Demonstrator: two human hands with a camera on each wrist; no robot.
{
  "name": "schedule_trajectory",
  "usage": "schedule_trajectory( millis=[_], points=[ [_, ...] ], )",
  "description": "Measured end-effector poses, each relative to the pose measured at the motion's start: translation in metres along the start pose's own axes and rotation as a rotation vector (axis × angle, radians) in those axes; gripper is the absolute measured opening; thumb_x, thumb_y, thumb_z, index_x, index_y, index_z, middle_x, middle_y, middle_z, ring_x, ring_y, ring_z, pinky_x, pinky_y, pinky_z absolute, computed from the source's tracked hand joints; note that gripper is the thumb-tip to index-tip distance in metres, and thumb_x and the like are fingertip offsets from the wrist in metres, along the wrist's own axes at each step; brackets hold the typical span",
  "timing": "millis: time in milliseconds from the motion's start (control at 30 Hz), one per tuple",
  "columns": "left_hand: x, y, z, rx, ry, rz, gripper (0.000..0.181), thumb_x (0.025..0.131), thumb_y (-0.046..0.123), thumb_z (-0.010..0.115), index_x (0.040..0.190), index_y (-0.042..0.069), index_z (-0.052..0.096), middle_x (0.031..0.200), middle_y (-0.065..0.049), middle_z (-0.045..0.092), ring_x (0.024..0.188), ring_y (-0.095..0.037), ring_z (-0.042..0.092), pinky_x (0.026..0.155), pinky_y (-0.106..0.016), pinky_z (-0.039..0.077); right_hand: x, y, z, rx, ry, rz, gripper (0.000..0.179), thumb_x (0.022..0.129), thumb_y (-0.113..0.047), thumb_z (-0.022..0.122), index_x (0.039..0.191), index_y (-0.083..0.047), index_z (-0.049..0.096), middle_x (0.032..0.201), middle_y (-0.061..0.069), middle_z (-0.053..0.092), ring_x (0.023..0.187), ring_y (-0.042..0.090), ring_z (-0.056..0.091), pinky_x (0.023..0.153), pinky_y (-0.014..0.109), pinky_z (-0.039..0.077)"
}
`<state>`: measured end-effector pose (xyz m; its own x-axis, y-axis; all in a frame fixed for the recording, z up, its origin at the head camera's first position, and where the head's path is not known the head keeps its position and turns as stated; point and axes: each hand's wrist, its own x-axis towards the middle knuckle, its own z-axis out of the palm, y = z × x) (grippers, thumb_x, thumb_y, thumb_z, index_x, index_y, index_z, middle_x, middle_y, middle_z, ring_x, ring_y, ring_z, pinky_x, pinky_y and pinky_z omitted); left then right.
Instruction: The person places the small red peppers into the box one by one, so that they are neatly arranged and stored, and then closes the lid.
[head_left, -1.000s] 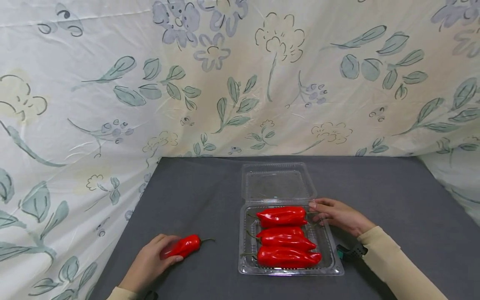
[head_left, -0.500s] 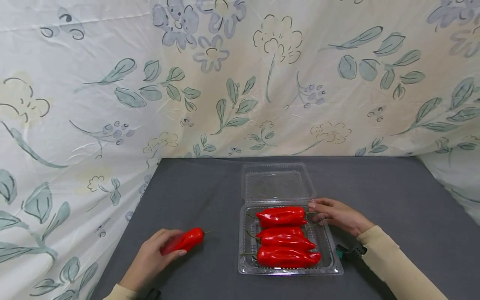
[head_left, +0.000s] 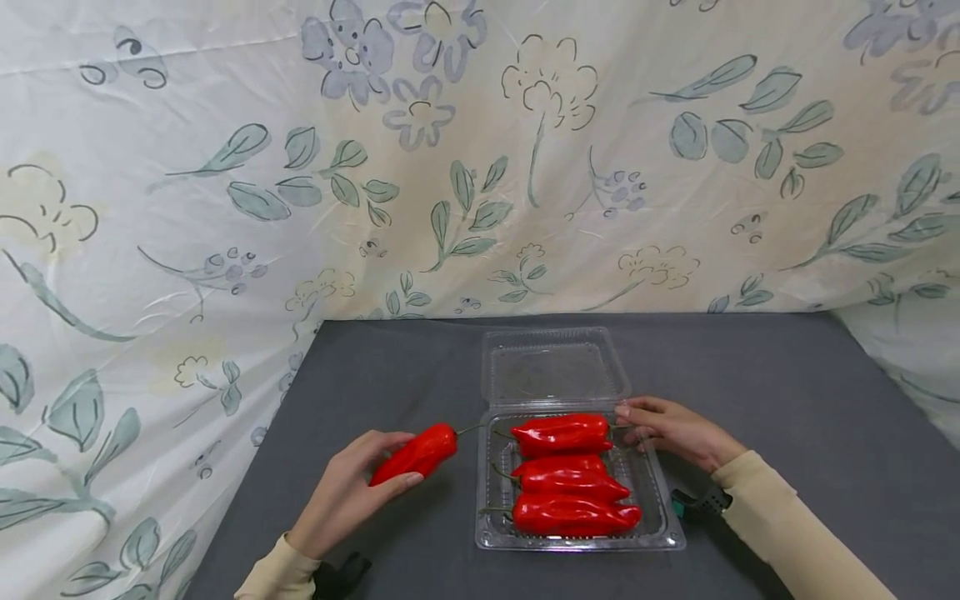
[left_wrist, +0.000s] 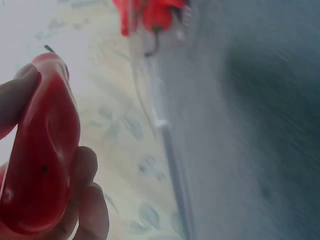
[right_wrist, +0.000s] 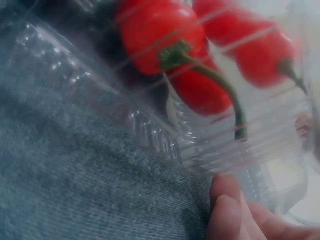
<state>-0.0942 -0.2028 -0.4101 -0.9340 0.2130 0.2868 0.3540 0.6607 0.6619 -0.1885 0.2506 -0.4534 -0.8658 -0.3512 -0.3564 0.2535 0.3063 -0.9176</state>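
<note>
Left hand (head_left: 352, 492) grips a red pepper (head_left: 416, 453) above the grey tabletop (head_left: 750, 375). Right hand (head_left: 671, 432), fingers relaxed, touches the clear clamshell box (head_left: 577, 542) holding three peppers (head_left: 570, 479).

Three red peppers (head_left: 570, 475) fill the clamshell tray (head_left: 667, 533); the grey surface (head_left: 787, 392) lies open either side; its lid (head_left: 553, 367) blocks behind.

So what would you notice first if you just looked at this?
Probably the bright red peppers: three lie side by side in a clear plastic box with its lid open, in the middle of the grey table. The left hand holds a fourth pepper in the air just left of the box, while the right hand rests on the box's right edge.
</note>
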Motion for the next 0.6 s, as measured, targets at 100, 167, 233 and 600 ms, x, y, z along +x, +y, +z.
schedule_trajectory(
  millis=[100,167,233,600],
  points=[
    [0.009,0.013,0.004,-0.006,-0.02,0.0,0.043,0.075,0.046,0.079,0.113,0.036,0.063,0.1,0.018,0.06,0.08,-0.005,0.057,0.067,-0.024,0.052,0.001,0.0,0.001,-0.001,0.005,0.003,0.068,0.097,-0.039,0.055,0.141,0.007,0.032,0.133,0.02,0.051,0.101,0.023,0.061,0.082,0.035,0.051],
    [0.014,0.022,0.01,-0.006,-0.033,0.025,0.044,0.074,0.043,0.081,0.113,0.035,0.064,0.101,0.018,0.06,0.082,-0.006,0.056,0.067,-0.023,0.052,0.001,0.001,0.001,-0.005,0.008,0.005,0.068,0.097,-0.039,0.055,0.14,0.007,0.032,0.132,0.02,0.051,0.1,0.022,0.061,0.082,0.035,0.051],
    [0.019,0.029,0.015,-0.008,-0.05,0.066,0.044,0.073,0.037,0.083,0.113,0.031,0.065,0.101,0.016,0.06,0.083,-0.006,0.056,0.068,-0.024,0.052,0.001,0.002,0.001,-0.01,0.008,0.005,0.068,0.097,-0.039,0.056,0.14,0.008,0.032,0.132,0.02,0.052,0.1,0.022,0.061,0.082,0.035,0.051],
    [0.05,0.064,0.052,0.026,-0.13,0.266,0.046,0.074,0.03,0.083,0.116,0.019,0.066,0.099,0.008,0.062,0.081,-0.005,0.056,0.069,-0.02,0.051,0.003,0.002,0.001,-0.02,0.021,0.022,0.071,0.095,-0.042,0.057,0.141,0.007,0.032,0.134,0.021,0.048,0.1,0.022,0.062,0.083,0.035,0.051]
  ],
)
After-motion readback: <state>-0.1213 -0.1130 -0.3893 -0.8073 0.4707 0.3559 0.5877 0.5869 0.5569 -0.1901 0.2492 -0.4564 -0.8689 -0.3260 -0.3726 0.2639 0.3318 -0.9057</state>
